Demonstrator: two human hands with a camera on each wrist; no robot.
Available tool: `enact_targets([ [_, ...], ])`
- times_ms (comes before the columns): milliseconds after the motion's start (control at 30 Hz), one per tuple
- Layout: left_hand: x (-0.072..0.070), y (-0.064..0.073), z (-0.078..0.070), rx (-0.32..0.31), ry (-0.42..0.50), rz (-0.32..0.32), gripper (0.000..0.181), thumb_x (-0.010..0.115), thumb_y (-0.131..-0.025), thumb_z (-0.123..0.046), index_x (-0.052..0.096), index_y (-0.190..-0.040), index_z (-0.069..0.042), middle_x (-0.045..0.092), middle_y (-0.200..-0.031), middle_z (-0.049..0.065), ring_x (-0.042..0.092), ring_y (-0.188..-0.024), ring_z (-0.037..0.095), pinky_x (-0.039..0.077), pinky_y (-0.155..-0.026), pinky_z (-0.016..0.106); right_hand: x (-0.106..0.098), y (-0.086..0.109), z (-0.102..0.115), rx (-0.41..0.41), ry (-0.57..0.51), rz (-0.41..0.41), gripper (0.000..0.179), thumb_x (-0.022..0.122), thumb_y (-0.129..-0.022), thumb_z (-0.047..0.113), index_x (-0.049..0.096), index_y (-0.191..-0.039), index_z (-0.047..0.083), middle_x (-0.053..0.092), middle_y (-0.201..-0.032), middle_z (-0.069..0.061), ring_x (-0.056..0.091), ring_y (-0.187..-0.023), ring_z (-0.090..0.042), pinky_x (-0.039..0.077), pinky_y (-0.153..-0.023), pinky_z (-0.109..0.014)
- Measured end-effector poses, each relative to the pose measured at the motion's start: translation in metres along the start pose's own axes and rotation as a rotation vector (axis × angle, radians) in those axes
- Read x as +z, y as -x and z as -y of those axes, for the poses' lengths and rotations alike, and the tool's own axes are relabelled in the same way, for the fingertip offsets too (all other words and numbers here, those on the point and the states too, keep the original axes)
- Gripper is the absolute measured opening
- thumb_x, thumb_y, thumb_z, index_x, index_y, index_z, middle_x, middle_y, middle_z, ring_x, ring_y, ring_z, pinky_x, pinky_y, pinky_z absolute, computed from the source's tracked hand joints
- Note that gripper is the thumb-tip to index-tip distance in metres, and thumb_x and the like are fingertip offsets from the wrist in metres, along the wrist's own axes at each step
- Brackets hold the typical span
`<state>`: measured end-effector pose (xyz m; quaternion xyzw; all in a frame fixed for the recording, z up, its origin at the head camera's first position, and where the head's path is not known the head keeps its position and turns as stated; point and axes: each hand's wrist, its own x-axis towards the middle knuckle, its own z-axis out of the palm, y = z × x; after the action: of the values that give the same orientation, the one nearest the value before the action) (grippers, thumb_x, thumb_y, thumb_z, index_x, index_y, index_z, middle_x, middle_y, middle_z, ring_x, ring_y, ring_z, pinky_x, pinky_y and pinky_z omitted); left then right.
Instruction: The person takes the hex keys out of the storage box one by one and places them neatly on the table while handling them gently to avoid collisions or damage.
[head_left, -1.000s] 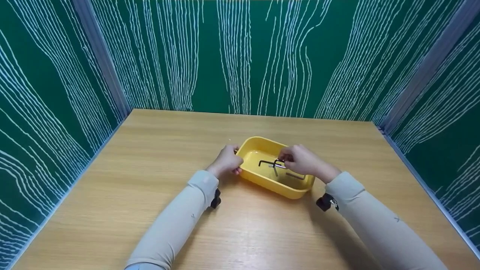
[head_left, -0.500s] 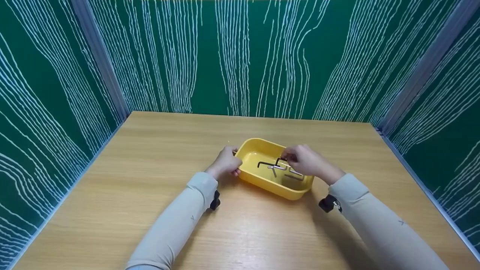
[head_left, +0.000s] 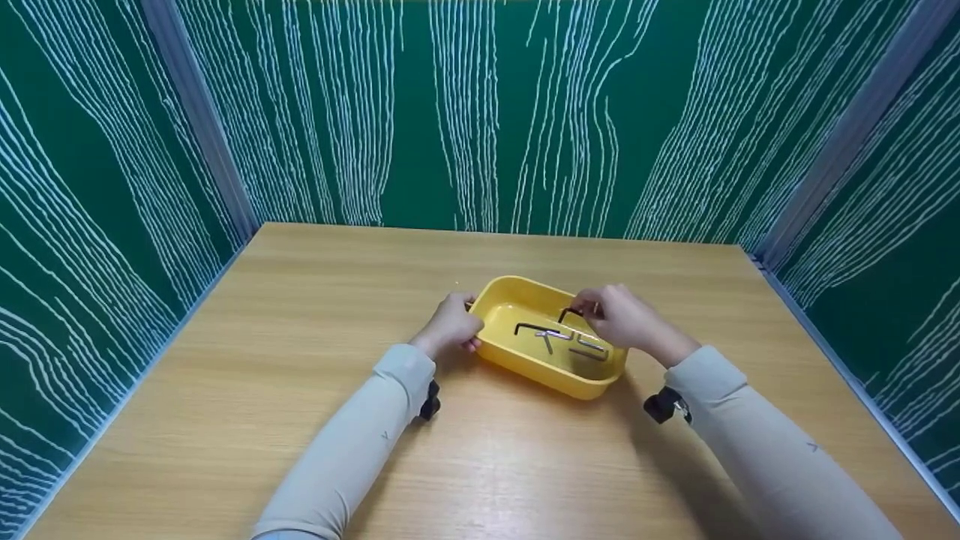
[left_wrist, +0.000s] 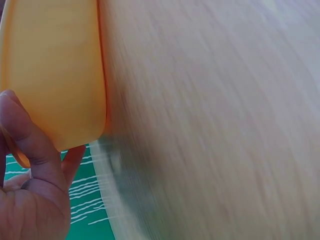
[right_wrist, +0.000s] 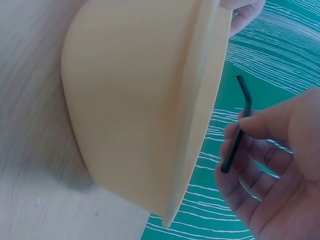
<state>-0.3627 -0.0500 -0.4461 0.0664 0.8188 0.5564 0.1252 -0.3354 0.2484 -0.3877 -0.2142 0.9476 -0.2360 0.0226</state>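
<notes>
My left hand [head_left: 452, 322] grips the left end of a yellow plastic tray [head_left: 525, 365], thumb on its outer wall in the left wrist view. The tray [left_wrist: 55, 70] slants across the table. Over its far right part, my right hand [head_left: 619, 319] pinches a black hex key [right_wrist: 242, 125] between thumb and fingers, with its bent end sticking out past the fingertips. In the right wrist view this hand [right_wrist: 280, 160] is above the tray's rim. Several more hex keys lie on the tray floor: a black one [head_left: 529, 326], and silver and grey ones [head_left: 589, 354] nearby.
The tray stands on a wood-grain table [head_left: 300, 300]. Green panels with white wavy lines [head_left: 420, 112] rise behind and at both sides, joined by grey posts [head_left: 202, 112]. The near side of the table shows bare wood.
My right hand has moved to the right with the black hex key, drawing it away from the other keys. My left hand and the tray stay in place.
</notes>
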Motion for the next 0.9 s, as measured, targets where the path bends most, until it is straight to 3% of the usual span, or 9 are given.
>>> enact_targets([
  [367,0.001,0.0,0.001,0.012,0.008,-0.008,0.044,0.052,-0.094,0.008,0.059,-0.138,0.009,0.07,-0.1,0.029,0.057,-0.046,0.009,0.053,-0.045,0.02,-0.006,0.002,-0.007,-0.049,0.003,-0.048,0.024,0.06,-0.096,-0.005,0.078,-0.112,-0.005,0.077,-0.1,-0.019,0.065,-0.084,-0.027,0.061,-0.081,-0.044],
  [900,0.003,-0.001,0.002,0.004,0.032,-0.017,0.044,0.052,-0.093,0.009,0.06,-0.136,0.008,0.068,-0.09,0.023,0.057,-0.047,0.009,0.052,-0.045,0.02,-0.019,0.01,-0.015,0.022,-0.006,-0.046,0.027,0.06,-0.098,-0.005,0.078,-0.118,-0.003,0.078,-0.107,-0.02,0.067,-0.09,-0.029,0.063,-0.085,-0.045],
])
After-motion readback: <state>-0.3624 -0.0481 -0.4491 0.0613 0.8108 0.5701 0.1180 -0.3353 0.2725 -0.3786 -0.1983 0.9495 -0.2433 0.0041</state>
